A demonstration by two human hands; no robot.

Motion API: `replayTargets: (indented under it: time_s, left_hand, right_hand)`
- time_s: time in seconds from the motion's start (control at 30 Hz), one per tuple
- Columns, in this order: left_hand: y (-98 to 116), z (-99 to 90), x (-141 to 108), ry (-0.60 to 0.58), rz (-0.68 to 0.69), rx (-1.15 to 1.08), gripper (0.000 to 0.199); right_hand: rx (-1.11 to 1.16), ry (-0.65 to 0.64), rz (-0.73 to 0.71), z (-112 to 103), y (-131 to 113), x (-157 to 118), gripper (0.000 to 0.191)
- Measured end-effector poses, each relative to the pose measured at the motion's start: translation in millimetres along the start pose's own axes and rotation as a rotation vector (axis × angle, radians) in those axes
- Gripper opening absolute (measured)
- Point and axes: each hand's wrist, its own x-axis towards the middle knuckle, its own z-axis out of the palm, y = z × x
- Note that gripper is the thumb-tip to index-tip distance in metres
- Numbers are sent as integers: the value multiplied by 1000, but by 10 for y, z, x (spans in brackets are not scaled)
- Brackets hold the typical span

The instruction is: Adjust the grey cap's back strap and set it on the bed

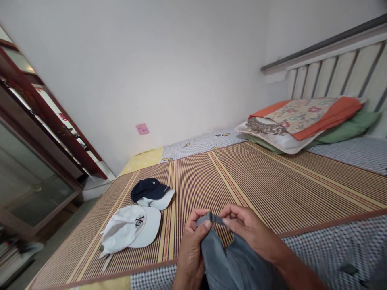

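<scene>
A grey-blue cap is held up near the bed's front edge, its back strap stretched between my hands. My left hand pinches the strap by its buckle, thumb on top. With closed fingertips, my right hand grips the other part of the strap. The cap's lower part runs out of view at the bottom. To the left lies a white cap with dark letters on its front. Just behind it is a navy cap with a pale brim, close to the white one.
A striped bamboo mat covers the bed over a checked sheet. Several stacked pillows lie at the back right beside the slatted headboard. A glass-fronted cabinet stands left of the bed. A pink note is on the wall.
</scene>
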Motion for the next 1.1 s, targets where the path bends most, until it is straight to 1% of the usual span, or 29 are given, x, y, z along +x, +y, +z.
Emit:
replayTargets:
  time_s: [0.1,0.2,0.33,0.47,0.53,0.63,0.77,0.9,1.1]
  left_hand:
    - [-15,25,-10,-47,-10,20,41]
    - [-24,48,-27,-105,1,50,40]
    - [-29,60,-50,-108,51,82,41]
    - [-26,78,-66,-145,59,203,39]
    - [-22,86,-66,-163,60,260,39]
    - [-27,74,-52,-187,73,268,42]
    - [-51,39,-24,-137,89,198,37]
    - [-48,49,-10,-92,84,220,42]
    - [-16,61,0,-124,24,227,47]
  right_hand:
    - [10,30,-18,46,-56,-3,20]
    - [-30,55,-24,69,-134,-12,23]
    - [-139,95,-14,61,-207,-33,13]
    - [-192,83,-13,60,-222,-41,16]
    - [-213,89,-22,59,-221,-41,14]
    - [-248,96,-55,41,-233,-45,11]
    - [-274,93,-78,0,-256,-57,13]
    - [-281,88,-94,-16,-239,-65,13]
    - [-270,95,-98,-9,-215,-59,14]
